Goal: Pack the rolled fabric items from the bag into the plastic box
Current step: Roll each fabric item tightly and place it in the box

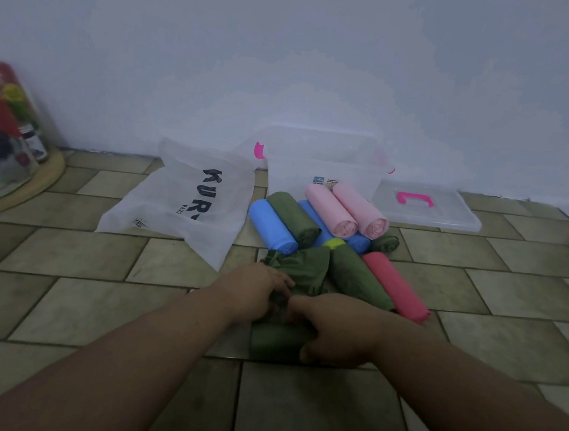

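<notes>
Lying on the tiled floor just in front of the person, the green fabric item is half unrolled: its near end is a tight bundle, while its far end spreads loose and crumpled toward the pile. It looks light, soft and limp, with nothing stiff to lever against, so it would best be taken across the rolled body with a whole-hand wrap, the loose tail tucked in first so it does not trail.

Both hands rest on it. The left hand lies curled over the cloth's middle, fingers bent down onto it; the right hand covers the near roll with its thumb at the roll's end. Whether either truly pinches the cloth or merely presses it is hard to say in this dim, soft view.

Beyond lie the other rolls, touching one another: two pink rolls, blue rolls, more green ones and a red roll. The white bag lies flat to the left. The plastic box stands open against the wall, apparently empty, its lid beside it.
</notes>
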